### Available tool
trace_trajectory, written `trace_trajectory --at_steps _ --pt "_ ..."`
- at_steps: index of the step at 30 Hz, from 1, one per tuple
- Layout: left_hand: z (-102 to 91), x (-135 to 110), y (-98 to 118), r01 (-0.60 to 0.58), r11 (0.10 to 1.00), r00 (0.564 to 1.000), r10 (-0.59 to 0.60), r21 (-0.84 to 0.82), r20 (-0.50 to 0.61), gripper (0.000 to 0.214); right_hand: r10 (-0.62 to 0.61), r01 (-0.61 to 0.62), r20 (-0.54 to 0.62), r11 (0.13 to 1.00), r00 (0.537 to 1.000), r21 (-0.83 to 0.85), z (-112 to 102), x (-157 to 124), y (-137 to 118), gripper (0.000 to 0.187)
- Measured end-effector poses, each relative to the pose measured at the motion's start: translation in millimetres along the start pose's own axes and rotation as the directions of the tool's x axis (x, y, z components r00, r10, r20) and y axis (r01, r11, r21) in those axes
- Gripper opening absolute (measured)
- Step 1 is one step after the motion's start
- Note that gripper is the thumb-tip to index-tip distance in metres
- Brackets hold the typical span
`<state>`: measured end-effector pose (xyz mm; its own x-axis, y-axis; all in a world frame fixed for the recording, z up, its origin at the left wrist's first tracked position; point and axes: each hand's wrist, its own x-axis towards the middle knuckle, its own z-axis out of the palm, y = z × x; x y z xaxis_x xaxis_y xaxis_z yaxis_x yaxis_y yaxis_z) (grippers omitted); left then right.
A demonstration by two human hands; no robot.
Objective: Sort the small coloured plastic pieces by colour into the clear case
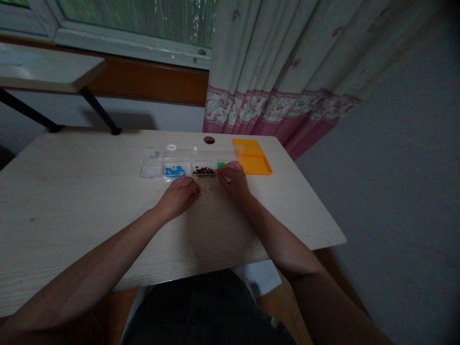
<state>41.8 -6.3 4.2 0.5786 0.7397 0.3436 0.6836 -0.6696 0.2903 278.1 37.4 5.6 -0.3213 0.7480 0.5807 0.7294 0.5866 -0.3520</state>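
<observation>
A transparent plastic compartment box [189, 165] lies on the table in front of me. One compartment holds blue pieces [175, 171], the one beside it dark brown pieces [203, 170], and green pieces [221, 164] show further right. Loose pale yellow pieces [206, 189] are scattered on the tabletop just below the box. My left hand [179, 195] rests at the left side of these, its fingers curled together. At the right end of the brown compartment, my right hand [234, 180] has thumb and fingers pinched, partly covering the green pieces. Whatever either hand holds is too small to make out.
An orange tray [256, 165] sits to the right of the box, near the table's right edge. Behind the box is a round cable hole [209, 140]. A raised shelf [53, 72] on black legs stands at the back left. Curtains [273, 72] hang behind the table.
</observation>
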Motion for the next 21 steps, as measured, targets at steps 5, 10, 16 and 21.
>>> trace_trajectory --at_steps 5,10,16,21 --pt "0.5 -0.4 0.4 0.014 1.000 1.000 -0.014 0.004 -0.012 0.015 -0.197 0.190 0.106 0.979 0.975 0.067 0.5 -2.3 -10.0 0.023" --pt "1.3 0.0 -3.7 0.065 0.998 0.995 -0.066 -0.004 -0.074 0.019 -0.283 0.268 0.252 0.959 0.925 0.093 1.8 -4.6 -16.7 0.016" --pt "1.4 -0.1 -7.1 0.072 0.997 0.993 -0.073 -0.015 -0.096 0.020 -0.334 0.322 0.287 0.943 0.898 0.088 5.1 -6.3 -19.8 0.018" --pt "3.9 -0.5 -9.7 0.091 0.996 0.989 -0.093 -0.023 -0.118 0.020 -0.423 0.398 0.308 0.906 0.852 0.144 4.0 -8.8 -34.2 0.016"
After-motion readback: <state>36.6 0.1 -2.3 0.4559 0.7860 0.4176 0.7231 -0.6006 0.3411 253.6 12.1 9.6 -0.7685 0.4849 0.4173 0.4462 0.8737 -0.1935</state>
